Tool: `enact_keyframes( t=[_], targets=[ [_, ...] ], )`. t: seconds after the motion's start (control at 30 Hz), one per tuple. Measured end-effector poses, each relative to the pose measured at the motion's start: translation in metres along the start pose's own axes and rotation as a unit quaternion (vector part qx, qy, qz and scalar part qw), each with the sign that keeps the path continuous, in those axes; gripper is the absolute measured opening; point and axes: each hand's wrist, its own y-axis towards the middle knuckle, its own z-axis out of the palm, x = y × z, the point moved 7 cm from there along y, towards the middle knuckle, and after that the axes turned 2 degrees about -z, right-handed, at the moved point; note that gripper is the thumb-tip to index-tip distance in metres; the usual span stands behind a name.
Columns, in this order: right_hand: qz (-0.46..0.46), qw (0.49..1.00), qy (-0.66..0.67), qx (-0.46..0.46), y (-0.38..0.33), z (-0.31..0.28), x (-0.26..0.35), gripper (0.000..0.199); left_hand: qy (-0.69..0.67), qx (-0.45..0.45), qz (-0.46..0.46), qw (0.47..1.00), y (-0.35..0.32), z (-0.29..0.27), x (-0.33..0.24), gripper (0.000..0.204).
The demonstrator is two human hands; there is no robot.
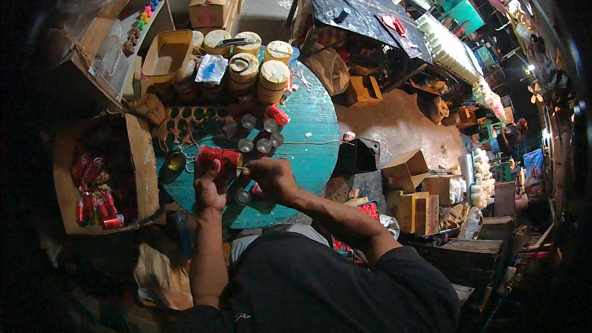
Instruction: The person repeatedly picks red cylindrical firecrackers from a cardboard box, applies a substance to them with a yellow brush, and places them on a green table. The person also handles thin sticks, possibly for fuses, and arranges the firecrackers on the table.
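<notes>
My left hand (209,188) grips a red drink can (220,156) lying sideways above the round teal table (311,154). At the can's right end my right hand (271,177) has its fingers pinched on a small thin tool or blade; what the tool is cannot be made out. Several cut can pieces with silver ends (259,135) stand on the table just beyond my hands. Another red can (277,115) lies further back. A small round silver piece (243,197) lies below my hands.
Cloth-topped cylinders (273,79) and a tan basket (166,55) crowd the table's far side. A cardboard box of red cans (98,197) stands at my left. To the right are cardboard boxes (407,169), a black bin (361,154), and a distant person (512,135).
</notes>
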Motion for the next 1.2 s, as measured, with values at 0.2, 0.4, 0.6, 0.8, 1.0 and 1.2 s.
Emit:
enact_keyframes(
  t=[0.2, 0.4, 0.6, 0.8, 1.0, 1.2],
  targets=[
    [-0.123, 0.983, -0.132, 0.042, -0.002, 0.026, -0.006, 0.052, -0.077, -0.077, 0.055, 0.993, 0.028, -0.023, 0.010, 0.056],
    [-0.283, 0.939, -0.195, -0.036, -0.002, 0.004, -0.009, 0.038, 0.028, -0.018, 0.043, 0.999, -0.002, 0.026, -0.017, 0.049],
    [-0.165, 0.975, -0.112, 0.095, 0.007, 0.012, -0.023, 0.023, -0.023, -0.040, 0.033, 0.998, 0.026, -0.007, 0.024, 0.046],
    [-0.206, 0.946, -0.250, 0.012, 0.009, -0.034, -0.050, 0.035, 0.023, -0.014, 0.043, 0.999, 0.021, 0.045, 0.043, 0.047],
    [0.005, 0.983, -0.085, 0.165, 0.012, -0.050, -0.063, 0.017, -0.016, -0.117, 0.044, 0.992, 0.040, 0.032, 0.076, 0.054],
    [-0.079, 0.991, -0.099, 0.038, 0.011, -0.088, -0.079, 0.017, 0.077, -0.065, 0.094, 0.990, 0.029, 0.068, 0.084, 0.066]
  ],
)
